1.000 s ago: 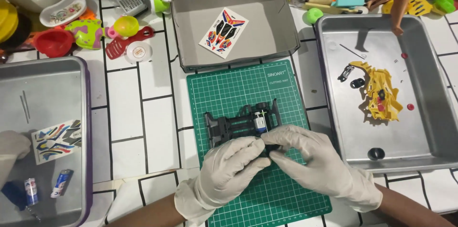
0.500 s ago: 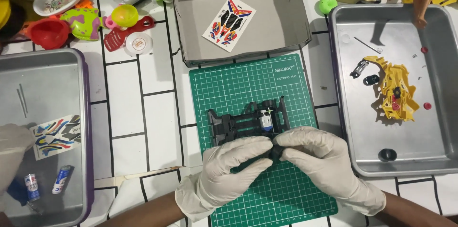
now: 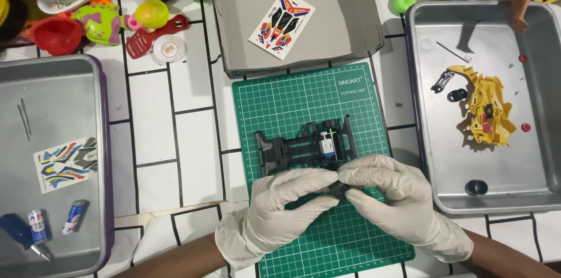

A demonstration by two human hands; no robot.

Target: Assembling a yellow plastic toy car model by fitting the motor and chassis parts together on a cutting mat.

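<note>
Both my hands wear white gloves and meet over a green cutting mat [image 3: 292, 97]. My left hand [image 3: 286, 205] and my right hand [image 3: 397, 199] pinch a small black part [image 3: 338, 187] between their fingertips. Just beyond them a black toy-car chassis [image 3: 292, 148] with a small silver-and-blue motor [image 3: 327, 143] lies on the mat. Most of the pinched part is hidden by my fingers.
A grey cardboard tray [image 3: 350, 27] holding a sticker sheet [image 3: 281, 24] stands behind the mat. The right metal tray [image 3: 426, 155] holds a yellow part frame [image 3: 488, 108] and a black wheel [image 3: 476, 187]. The left metal tray [image 3: 70, 68] holds stickers [image 3: 64, 163], two batteries [image 3: 55, 222] and a screwdriver. Toys crowd the back edge.
My hands stay pinched together on the small black part and have hardly moved on the mat. The view has drifted slightly.
</note>
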